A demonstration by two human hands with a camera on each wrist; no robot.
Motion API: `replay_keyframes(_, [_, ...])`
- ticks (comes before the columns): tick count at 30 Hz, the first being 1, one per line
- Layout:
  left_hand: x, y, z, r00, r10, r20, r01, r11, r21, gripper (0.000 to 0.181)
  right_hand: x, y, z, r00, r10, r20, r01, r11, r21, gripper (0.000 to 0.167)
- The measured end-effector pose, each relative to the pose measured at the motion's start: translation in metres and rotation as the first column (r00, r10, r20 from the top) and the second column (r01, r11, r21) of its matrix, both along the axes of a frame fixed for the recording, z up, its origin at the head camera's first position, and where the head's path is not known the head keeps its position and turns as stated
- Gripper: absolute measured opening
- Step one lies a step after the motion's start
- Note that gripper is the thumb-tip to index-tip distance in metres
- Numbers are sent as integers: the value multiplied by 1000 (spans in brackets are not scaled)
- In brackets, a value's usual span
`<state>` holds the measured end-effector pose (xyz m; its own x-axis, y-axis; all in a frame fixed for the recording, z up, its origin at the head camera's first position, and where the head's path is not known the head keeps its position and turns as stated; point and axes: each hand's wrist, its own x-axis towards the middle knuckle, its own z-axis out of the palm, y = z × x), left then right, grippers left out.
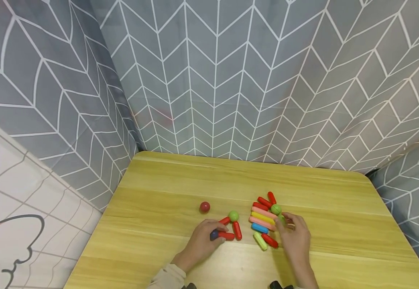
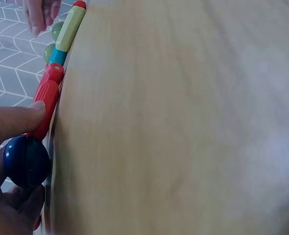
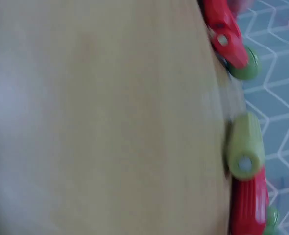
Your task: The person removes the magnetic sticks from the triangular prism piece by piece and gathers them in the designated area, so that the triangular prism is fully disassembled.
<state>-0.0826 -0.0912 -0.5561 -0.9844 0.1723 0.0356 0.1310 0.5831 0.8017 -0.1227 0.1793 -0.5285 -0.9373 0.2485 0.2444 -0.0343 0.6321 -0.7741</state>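
My left hand (image 1: 201, 241) holds a red magnetic stick (image 1: 226, 236) and the dark blue ball (image 2: 27, 161) at its end, the thumb pressing the stick's side. Two more red sticks and a light green ball (image 1: 233, 216) lie against it. My right hand (image 1: 295, 237) curls thumb and fingers around a green ball (image 1: 281, 219) at the right end of a row of coloured sticks. That row has a yellow stick (image 1: 262, 218), pink ones, a blue stick (image 1: 259, 228) and red ones. My right hand is outside the right wrist view.
A dark red ball (image 1: 204, 207) lies alone behind my left hand. A yellow-green stick (image 1: 260, 241) and a red stick (image 1: 269, 240) sit in front of the row. Beyond the wooden table (image 1: 159, 176) hang patterned grey curtains (image 1: 202, 80).
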Motion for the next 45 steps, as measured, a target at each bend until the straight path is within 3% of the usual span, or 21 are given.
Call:
replay_keyframes(6, [1,-1,0,1000,6,9,-6,1000,8,23,13,-25,-1,987,138,-77,-134,989,60,26])
replay_keyframes(13, [2,-1,-1,1000,17,5,-17,1000,7,25,28,-58,-9,946,307,-101,-299,951,83,25])
replay_keyframes(20, [3,-1,-1,1000,19,-2,-19,1000,15,27,38,-82,-9,903,429,-14,-427,900,86,22])
replay_keyframes(26, [3,-2,-1,998,8,-66,-9,1000,-17,32,40,-94,-10,861,504,68,-508,857,86,26])
replay_keyframes(30, [3,-2,-1,996,-4,-94,1,1000,-27,37,40,-98,-12,846,527,77,-533,834,143,27])
replay_keyframes(36, [3,-2,-1,993,-31,-110,33,999,15,50,40,-100,-16,848,526,70,-527,820,222,25])
replay_keyframes(45, [4,-4,-2,994,-58,-92,66,995,80,68,41,-101,-20,845,519,133,-535,814,225,20])
